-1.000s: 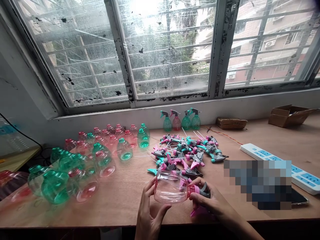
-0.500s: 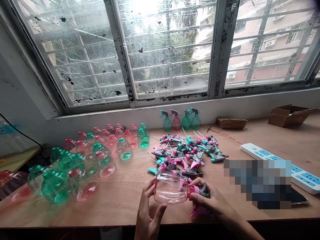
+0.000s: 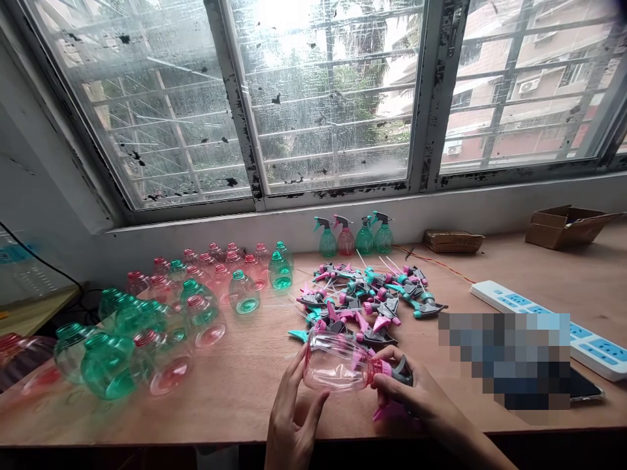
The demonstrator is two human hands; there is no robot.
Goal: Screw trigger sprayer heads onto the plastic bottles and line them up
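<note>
A clear pink plastic bottle (image 3: pixel 336 361) lies on its side just above the wooden table (image 3: pixel 245 385), near the front edge. My left hand (image 3: pixel 294 411) cups its base end, fingers wrapped round it. My right hand (image 3: pixel 406 398) grips the pink and grey trigger sprayer head (image 3: pixel 394 373) that sits on the bottle's neck. A pink trigger piece (image 3: pixel 386 412) shows under my right hand.
A heap of loose pink, teal and grey sprayer heads (image 3: pixel 365 297) lies behind the hands. Several empty green and pink bottles (image 3: pixel 161 313) crowd the left. Finished spray bottles (image 3: pixel 350 236) stand by the window wall. A power strip (image 3: pixel 582 339), phone and cardboard boxes (image 3: pixel 568 225) sit right.
The bottle has tilted and shifted slightly between my hands, its base now a little higher. My left fingers have moved round its base. Everything else on the table is unchanged.
</note>
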